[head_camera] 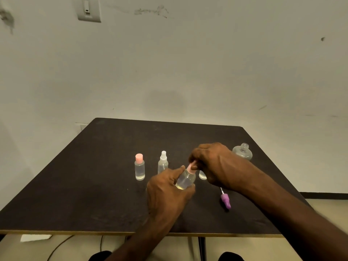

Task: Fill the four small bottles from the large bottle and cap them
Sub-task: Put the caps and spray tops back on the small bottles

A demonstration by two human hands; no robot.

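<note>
A pale, scuffed wall (188,63) is seen behind both hands, with a light switch plate (88,9) high above and to the left of them. A dark tabletop (84,185) is spread beneath the hands, its near edge running under the forearms.

The right hand (214,164) is reached in from the lower right, its fingers curled down around a pink cap (191,167) that sits on the neck of a small bottle. The cap is pinched between thumb and fingers. The left hand (167,191) is brought in from below, and the tilted small bottle (185,179) is gripped in it, the thumb laid along the bottle's upper side. The bottle is held just above the tabletop, between the two hands, leaning toward the right hand, and pale clear liquid is seen inside it.

Beyond the right wrist, a round large bottle (243,151) of clear plastic is stood uncapped, its threaded neck open. To the left of the left hand, a small bottle with a pink cap (139,167) is stood upright and filled. Between that one and the hands, a small spray bottle with a clear top (163,162) is stood upright. Under the right hand, only the base of another small bottle (202,175) is shown; whether it is capped cannot be told. Below the right forearm, a purple spray cap with a white tube (225,200) is laid flat on the tabletop.
</note>
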